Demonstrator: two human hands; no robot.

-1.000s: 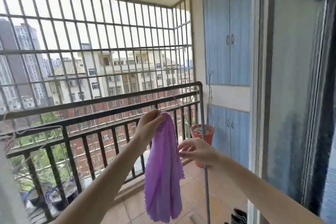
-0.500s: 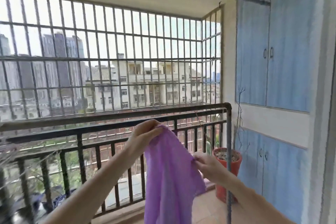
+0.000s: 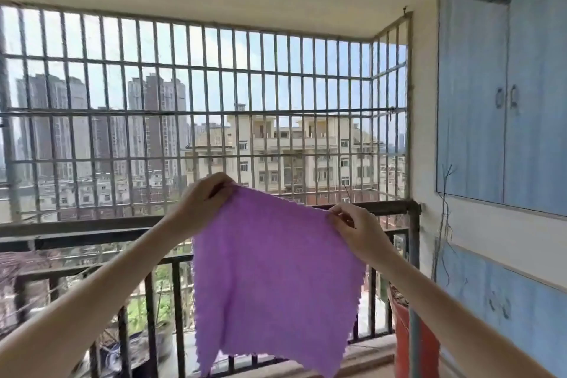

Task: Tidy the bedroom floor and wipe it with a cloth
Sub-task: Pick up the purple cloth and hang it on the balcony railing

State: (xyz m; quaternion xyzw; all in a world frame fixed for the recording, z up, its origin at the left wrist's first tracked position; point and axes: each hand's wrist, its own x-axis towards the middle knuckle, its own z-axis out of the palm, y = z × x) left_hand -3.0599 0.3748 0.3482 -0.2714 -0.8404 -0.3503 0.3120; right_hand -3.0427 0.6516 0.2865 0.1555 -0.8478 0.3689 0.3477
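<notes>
The left hand [image 3: 205,197] is seen raised, its fingers curled and pinched on the upper left corner of the purple cloth [image 3: 270,279], and the right hand [image 3: 357,232] is clamped in the same way on the upper right corner, thumb and fingers closed over the hem. The cloth is now held spread out flat between the two hands, its top edge stretched taut and sloping down toward the right, where half a second ago it was bunched in a narrow hanging fold with the right hand only just reaching its side edge. The hands have been drawn well apart since then. The cloth is held up in the air in front of the dark balcony railing [image 3: 92,230], its lower edge hanging loose and ragged near the bottom rail. Beyond the railing the window grille [image 3: 214,120] is seen, with city buildings behind it. At the right edge of the balcony a red flowerpot [image 3: 402,334] is partly shown beside a grey upright pole [image 3: 414,255], and blue cabinet doors [image 3: 503,120] are mounted on the right wall. More of the ceiling is taken in by the view than before.
</notes>
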